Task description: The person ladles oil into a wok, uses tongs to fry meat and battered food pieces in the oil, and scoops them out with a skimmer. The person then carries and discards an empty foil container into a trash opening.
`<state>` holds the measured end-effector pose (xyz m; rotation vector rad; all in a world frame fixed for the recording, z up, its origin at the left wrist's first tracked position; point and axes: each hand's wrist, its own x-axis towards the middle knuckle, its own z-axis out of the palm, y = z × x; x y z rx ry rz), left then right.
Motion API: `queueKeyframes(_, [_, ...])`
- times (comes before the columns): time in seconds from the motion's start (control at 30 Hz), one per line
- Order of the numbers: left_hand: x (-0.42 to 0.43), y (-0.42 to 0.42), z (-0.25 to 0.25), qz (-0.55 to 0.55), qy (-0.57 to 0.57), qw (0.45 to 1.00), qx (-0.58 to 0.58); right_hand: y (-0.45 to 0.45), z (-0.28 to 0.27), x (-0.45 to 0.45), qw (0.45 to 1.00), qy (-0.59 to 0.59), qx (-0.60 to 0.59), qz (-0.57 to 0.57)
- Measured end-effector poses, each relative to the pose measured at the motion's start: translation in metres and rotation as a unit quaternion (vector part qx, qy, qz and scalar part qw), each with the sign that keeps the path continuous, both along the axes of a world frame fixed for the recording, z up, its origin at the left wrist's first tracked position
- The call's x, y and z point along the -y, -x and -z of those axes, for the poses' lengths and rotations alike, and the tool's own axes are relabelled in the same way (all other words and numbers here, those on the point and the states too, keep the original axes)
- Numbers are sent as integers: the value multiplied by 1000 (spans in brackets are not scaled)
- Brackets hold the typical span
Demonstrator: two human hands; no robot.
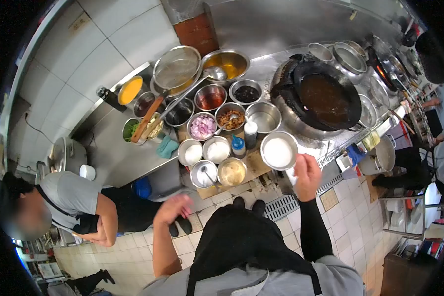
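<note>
My right hand (307,176) is closed at the near right rim of a round metal bowl (279,151) with white contents; the bowl is level at the counter's front edge. Whether the white contents are powder or liquid I cannot tell. My left hand (174,209) hangs in the air, slightly blurred, fingers apart and holding nothing. It is nearest to a metal bowl of white seasoning with a spoon (203,173). Beside that stands a bowl of pale yellowish contents (232,171). A blue-capped squeeze bottle (238,146) and a dark bottle with a white top (250,132) stand behind.
A large wok (325,98) of brown liquid sits at the right. Bowls of chopped onion (203,127), browned bits (230,118) and red sauce (210,98) crowd the counter. A ladle (215,74) and a strainer (176,66) lie behind. A person (74,197) stands at the left.
</note>
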<state>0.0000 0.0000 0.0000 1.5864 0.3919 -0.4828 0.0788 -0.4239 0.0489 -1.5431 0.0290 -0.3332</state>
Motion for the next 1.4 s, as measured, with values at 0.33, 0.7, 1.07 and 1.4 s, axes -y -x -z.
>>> queueKeyframes(0.33, [-128, -110, -10, -332, 120, 914, 198, -104, 31, -238, 938, 121, 48, -321])
queueKeyframes(0.7, [-171, -220, 0, -47, 327, 944, 23, -253, 106, -425, 810, -391, -405, -168])
queueKeyframes(1.07, [-164, -242, -15, 26, 450, 892, -32, -246, 89, -442, 909, -207, -361, 24])
queueKeyframes(1.4, [-159, -233, -63, 25, 483, 874, 45, -226, 50, -402, 940, -185, -257, 124])
